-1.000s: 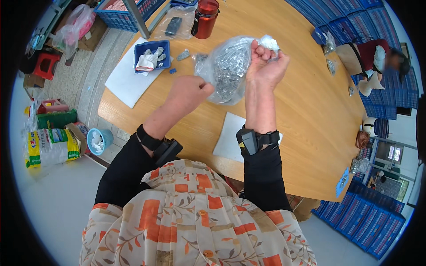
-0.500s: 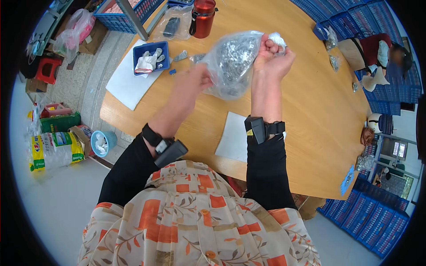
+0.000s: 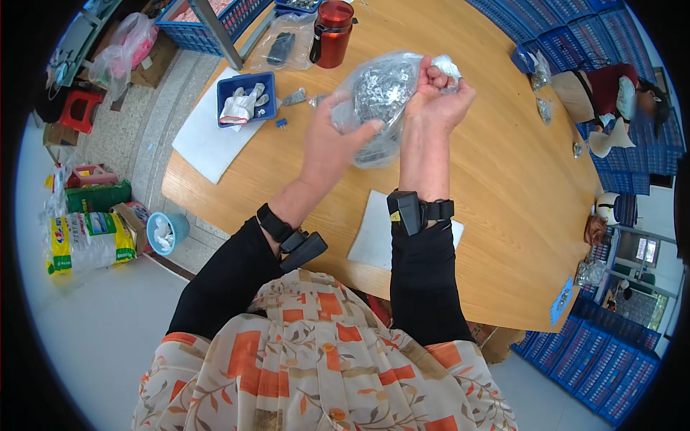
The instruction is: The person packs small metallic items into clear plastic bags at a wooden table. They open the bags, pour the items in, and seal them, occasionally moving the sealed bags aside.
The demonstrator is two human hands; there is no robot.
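A clear plastic bag [image 3: 388,90] full of small shiny metal parts is held above the wooden table. My right hand [image 3: 437,100] is closed around its gathered neck, and a bunched whitish end [image 3: 446,66] sticks out past the fingers. On the bag's lower left side lies my left hand [image 3: 330,140], its thumb across the front and its other fingers partly hidden along the edge. Left of the bag stands a blue tray [image 3: 246,99] holding white-and-grey work gloves [image 3: 243,104].
A red flask [image 3: 333,34] stands at the back beside a clear bag with a dark item [image 3: 282,47]. White sheets [image 3: 215,147] lie on the table [image 3: 503,215]. Small grey pieces [image 3: 294,97] and a blue bit [image 3: 281,123] lie near the tray. Another person [image 3: 611,93] sits far right by stacked blue crates [image 3: 589,352].
My left hand has moved right and nearer, its thumb now over the bag's front. The bag has turned, showing more metal parts. My right hand keeps its hold on the neck.
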